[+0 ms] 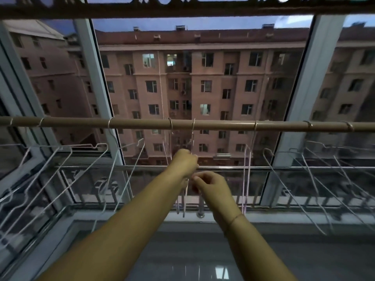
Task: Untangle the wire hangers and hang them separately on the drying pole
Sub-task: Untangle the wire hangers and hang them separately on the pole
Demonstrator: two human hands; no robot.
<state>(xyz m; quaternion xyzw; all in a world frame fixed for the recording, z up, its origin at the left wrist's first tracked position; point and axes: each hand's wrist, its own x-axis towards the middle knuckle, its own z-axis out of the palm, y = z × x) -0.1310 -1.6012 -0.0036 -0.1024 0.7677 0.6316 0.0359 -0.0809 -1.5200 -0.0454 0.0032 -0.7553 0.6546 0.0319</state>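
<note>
A tan drying pole (219, 125) runs across the window at mid height. Several white wire hangers hang from it by their hooks: some on the left (87, 159), one near the middle right (248, 159), more on the right (316, 173). At the centre a hanger (192, 130) is hooked on the pole. My left hand (185, 161) is closed around its wire just below the hook. My right hand (209, 182) pinches wire slightly lower and to the right. Thin wires (183, 201) dangle below both hands; how they cross is hidden.
White window frames (95, 78) stand behind the pole, with an apartment block outside. A metal safety rail (284, 168) runs horizontally beyond the hands. A grey glossy sill (192, 256) lies below. A dark ornamented beam (182, 9) spans the top.
</note>
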